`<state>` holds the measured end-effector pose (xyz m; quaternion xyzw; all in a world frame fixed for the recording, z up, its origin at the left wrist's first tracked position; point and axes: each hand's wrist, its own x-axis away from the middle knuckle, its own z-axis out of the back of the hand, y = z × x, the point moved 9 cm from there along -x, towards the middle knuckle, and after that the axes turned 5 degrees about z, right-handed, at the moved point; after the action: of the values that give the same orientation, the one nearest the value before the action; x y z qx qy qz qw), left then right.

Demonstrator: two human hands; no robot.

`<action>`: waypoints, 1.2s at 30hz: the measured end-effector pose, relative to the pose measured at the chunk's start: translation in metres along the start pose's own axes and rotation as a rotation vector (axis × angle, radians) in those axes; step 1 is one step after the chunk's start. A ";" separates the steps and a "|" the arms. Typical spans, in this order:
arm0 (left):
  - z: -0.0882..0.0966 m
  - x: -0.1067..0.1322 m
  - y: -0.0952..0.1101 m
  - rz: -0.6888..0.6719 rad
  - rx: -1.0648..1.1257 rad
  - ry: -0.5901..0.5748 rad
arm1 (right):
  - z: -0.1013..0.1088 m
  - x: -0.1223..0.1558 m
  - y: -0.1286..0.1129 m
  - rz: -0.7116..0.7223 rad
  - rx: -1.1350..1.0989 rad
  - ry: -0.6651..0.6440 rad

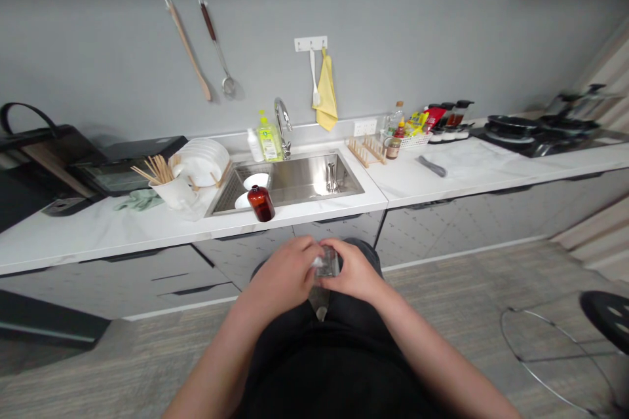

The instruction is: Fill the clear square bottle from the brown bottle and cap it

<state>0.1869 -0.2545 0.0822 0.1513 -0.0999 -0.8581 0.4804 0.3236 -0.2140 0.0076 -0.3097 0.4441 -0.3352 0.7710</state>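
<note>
Both my hands are close together in front of my dark clothes, below the counter's front edge. Between them is a small clear glass container (327, 263), gripped by my left hand (282, 275) and my right hand (351, 270). My fingers hide much of it, so its exact shape is hard to tell. A small white scrap (316, 263), perhaps tissue or cloth, shows at the fingertips of my left hand. A white strip (320, 304) hangs below my hands.
A steel sink (314, 182) holds white dishes, with an amber bottle (261, 203) on its front rim. A stack of white plates (204, 162) and a white cup of wooden sticks (167, 188) stand on the marble counter (466, 173). A black stool (607, 317) stands at my right.
</note>
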 end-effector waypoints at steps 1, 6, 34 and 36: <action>0.001 0.000 0.006 -0.060 0.010 0.009 | 0.000 0.000 0.000 0.000 -0.004 -0.005; 0.006 -0.004 -0.001 -0.007 -0.088 0.094 | 0.000 0.000 0.000 0.010 -0.014 -0.003; -0.021 -0.027 -0.057 -0.249 0.317 0.206 | 0.004 -0.017 0.092 -0.156 -0.462 -0.266; -0.011 -0.016 -0.088 -0.181 0.311 0.390 | 0.031 -0.027 0.114 -0.172 -0.408 -0.114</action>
<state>0.1293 -0.1953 0.0470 0.3941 -0.1222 -0.8265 0.3830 0.3688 -0.1203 -0.0549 -0.5143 0.4306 -0.2848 0.6848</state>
